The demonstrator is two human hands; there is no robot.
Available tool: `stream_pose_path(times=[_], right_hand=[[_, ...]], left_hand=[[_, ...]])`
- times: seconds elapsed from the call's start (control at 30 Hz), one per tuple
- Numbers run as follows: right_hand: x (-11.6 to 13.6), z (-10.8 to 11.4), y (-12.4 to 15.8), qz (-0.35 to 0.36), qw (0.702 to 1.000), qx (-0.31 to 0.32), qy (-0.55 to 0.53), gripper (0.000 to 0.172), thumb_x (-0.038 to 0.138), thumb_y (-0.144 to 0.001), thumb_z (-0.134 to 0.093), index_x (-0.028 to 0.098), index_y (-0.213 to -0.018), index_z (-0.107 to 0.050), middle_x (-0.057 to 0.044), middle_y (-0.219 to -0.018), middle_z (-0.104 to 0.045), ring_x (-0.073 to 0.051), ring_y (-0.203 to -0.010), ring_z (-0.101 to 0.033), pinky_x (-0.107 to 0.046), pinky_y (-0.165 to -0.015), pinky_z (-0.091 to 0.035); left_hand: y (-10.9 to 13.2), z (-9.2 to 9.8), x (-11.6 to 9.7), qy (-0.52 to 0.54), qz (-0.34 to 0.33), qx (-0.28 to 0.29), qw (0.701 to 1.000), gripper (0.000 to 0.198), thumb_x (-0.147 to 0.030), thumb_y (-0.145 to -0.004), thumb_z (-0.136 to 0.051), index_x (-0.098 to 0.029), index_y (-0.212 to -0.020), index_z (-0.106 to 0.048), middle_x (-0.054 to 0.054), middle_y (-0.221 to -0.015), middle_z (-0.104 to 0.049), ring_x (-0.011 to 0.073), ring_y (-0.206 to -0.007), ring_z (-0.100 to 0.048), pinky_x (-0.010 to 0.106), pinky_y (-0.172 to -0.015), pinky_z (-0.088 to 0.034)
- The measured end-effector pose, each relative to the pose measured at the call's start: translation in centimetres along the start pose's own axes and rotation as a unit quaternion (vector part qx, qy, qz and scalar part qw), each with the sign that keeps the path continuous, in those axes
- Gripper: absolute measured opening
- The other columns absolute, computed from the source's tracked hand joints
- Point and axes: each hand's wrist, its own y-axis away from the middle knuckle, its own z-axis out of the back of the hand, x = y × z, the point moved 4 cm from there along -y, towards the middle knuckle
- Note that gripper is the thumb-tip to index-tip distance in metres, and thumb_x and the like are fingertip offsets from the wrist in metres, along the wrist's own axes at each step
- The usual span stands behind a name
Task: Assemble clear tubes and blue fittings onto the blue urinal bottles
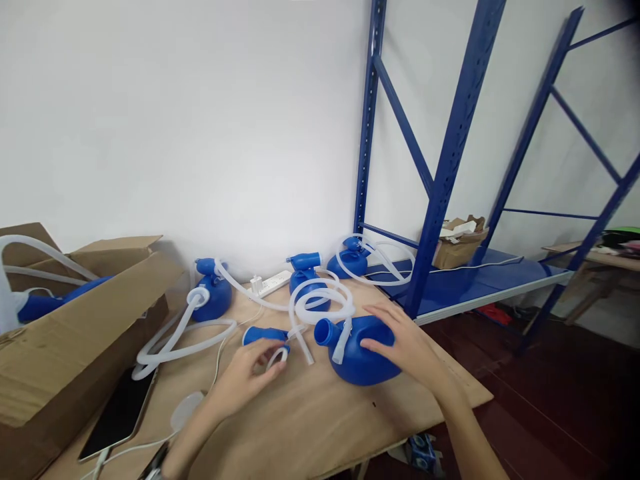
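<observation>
A blue plastic urinal bottle (363, 373) stands near the front of the wooden table, its open neck facing left and up. My right hand (400, 340) grips its right side, with thumb and fingers apart around the top. A clear soft sleeve (341, 347) hangs beside the neck. My left hand (250, 373) is left of the bottle, thumb and fingers closed around a whitish plastic loop (277, 357). Just behind those fingers lies a blue tubular mouthpiece (263, 335). A coiled translucent hose (323, 303) rests behind the bottle, one free end pointing forward.
Similar blue bottles with hoses stand along the wall, including one at left (215, 300). An open cardboard box (110, 307) holds more at far left. A phone (120, 413) and power strip (275, 283) lie on the table (300, 427). Blue shelving (435, 193) rises at right.
</observation>
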Motion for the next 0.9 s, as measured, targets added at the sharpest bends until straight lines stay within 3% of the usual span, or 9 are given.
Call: stream_pose_path(times=[0.07, 0.13, 0.27, 0.43, 0.67, 0.83, 0.9], right_hand=[[-3.6, -1.4, -1.2, -0.020, 0.997, 0.038, 0.065, 0.060, 0.053, -0.078, -0.081, 0.025, -0.131, -0.070, -0.014, -0.137, -0.068, -0.039, -0.133, -0.058, -0.060, -0.115, -0.044], [-5.7, -3.2, -1.6, -0.017, 0.995, 0.068, 0.064, 0.052, 0.050, -0.086, -0.073, 0.024, -0.131, -0.067, -0.013, -0.134, -0.069, -0.035, -0.128, -0.062, -0.053, -0.110, -0.049], [-6.5, -4.7, -0.8, -0.018, 0.998, 0.034, 0.056, 0.041, 0.051, -0.093, -0.065, 0.025, -0.124, -0.066, -0.011, -0.123, -0.072, -0.032, -0.116, -0.067, -0.048, -0.101, -0.054], [-6.4, -4.8, -0.5, -0.020, 0.998, 0.016, 0.057, 0.040, 0.054, -0.089, -0.069, 0.024, -0.115, -0.067, -0.010, -0.116, -0.073, -0.033, -0.111, -0.069, -0.048, -0.096, -0.055], [-7.3, -5.2, -0.6, -0.023, 0.999, -0.014, 0.029, 0.042, 0.057, -0.088, -0.069, 0.023, -0.112, -0.068, -0.013, -0.118, -0.074, -0.034, -0.114, -0.069, -0.048, -0.098, -0.055], [-7.1, -5.1, -0.6, -0.017, 1.000, -0.006, 0.024, 0.039, 0.052, -0.086, -0.071, 0.023, -0.111, -0.069, -0.012, -0.116, -0.075, -0.034, -0.112, -0.069, -0.047, -0.097, -0.055], [-7.3, -5.1, -0.6, -0.015, 1.000, 0.000, 0.015, 0.041, 0.052, -0.085, -0.072, 0.021, -0.113, -0.069, -0.013, -0.115, -0.075, -0.034, -0.109, -0.070, -0.047, -0.094, -0.055]], left_hand=[[-2.4, -2.0, -1.7, 0.020, -0.021, -0.021, 0.999, 0.036, -0.052, -0.093, -0.064, -0.026, -0.115, -0.075, 0.006, -0.104, -0.079, 0.0249, -0.086, -0.072, 0.034, -0.075, -0.059], [-4.5, -4.2, -2.8, 0.016, -0.041, -0.042, 0.998, 0.039, -0.052, -0.094, -0.064, -0.023, -0.117, -0.073, 0.008, -0.109, -0.078, 0.0265, -0.091, -0.072, 0.036, -0.080, -0.059], [-6.6, -7.2, -3.3, -0.012, -0.068, -0.065, 0.996, 0.042, -0.049, -0.099, -0.060, -0.023, -0.131, -0.066, 0.011, -0.118, -0.073, 0.0250, -0.090, -0.073, 0.037, -0.080, -0.059], [-7.1, -7.7, -3.5, -0.102, -0.105, -0.087, 0.985, 0.033, -0.048, -0.097, -0.062, -0.024, -0.118, -0.070, 0.008, -0.105, -0.074, 0.0266, -0.089, -0.074, 0.032, -0.069, -0.055], [-8.1, -7.8, -4.5, -0.139, -0.076, -0.057, 0.986, 0.016, -0.037, -0.095, -0.059, -0.022, -0.100, -0.064, 0.008, -0.098, -0.073, 0.0267, -0.081, -0.072, 0.032, -0.065, -0.050], [-8.9, -9.0, -5.9, -0.051, -0.110, 0.024, 0.992, 0.014, -0.021, -0.089, -0.052, -0.023, -0.101, -0.060, 0.008, -0.099, -0.073, 0.0266, -0.092, -0.070, 0.036, -0.080, -0.052], [-8.9, -9.4, -6.1, 0.017, -0.130, 0.025, 0.991, 0.017, -0.024, -0.091, -0.052, -0.023, -0.106, -0.060, 0.007, -0.106, -0.073, 0.0258, -0.098, -0.069, 0.037, -0.087, -0.052]])
